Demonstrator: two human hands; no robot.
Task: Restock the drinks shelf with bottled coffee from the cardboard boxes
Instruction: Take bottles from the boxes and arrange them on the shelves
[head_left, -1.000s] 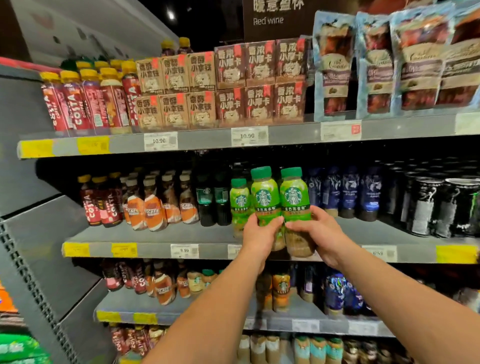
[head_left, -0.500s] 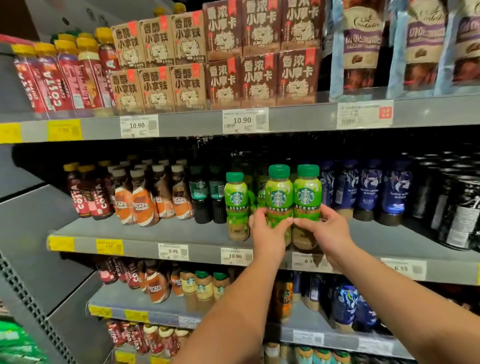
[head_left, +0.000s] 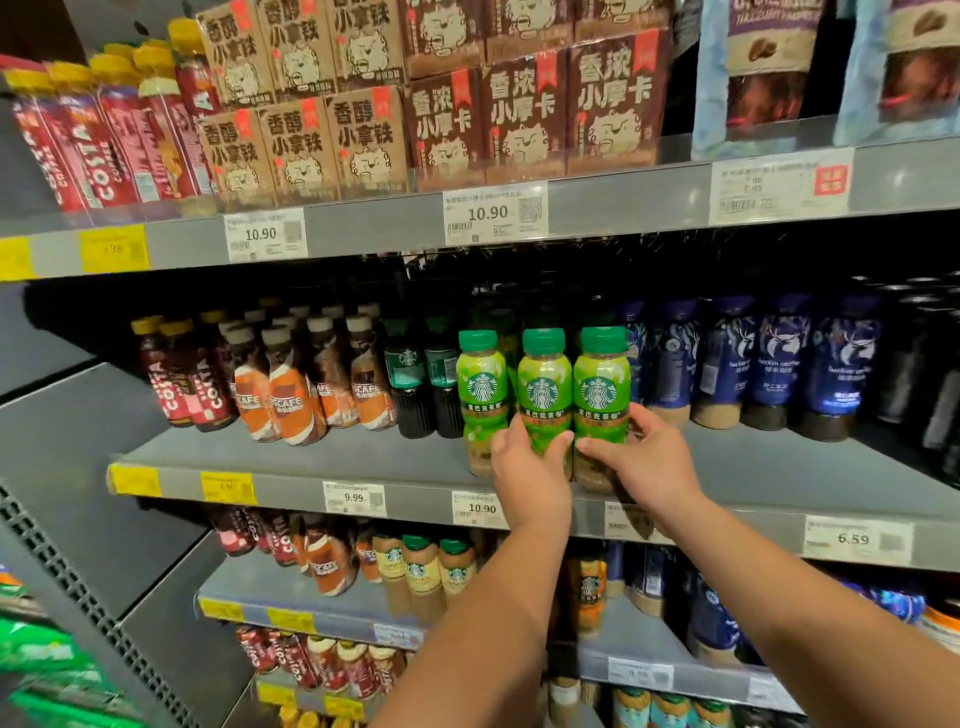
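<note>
3 green-cap coffee bottles (head_left: 544, 384) upright, mid shelf (head_left: 311, 462) front.

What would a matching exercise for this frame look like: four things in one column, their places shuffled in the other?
Things
1. left hand
2. cartons
3. blue bottles
4. right hand

Places
A. gripping the rightmost green bottle
B. stacked on the top shelf
C. gripping the middle green bottle
D. standing on the middle shelf, right of the green ones

Pairs: 1-C, 2-B, 3-D, 4-A
</note>
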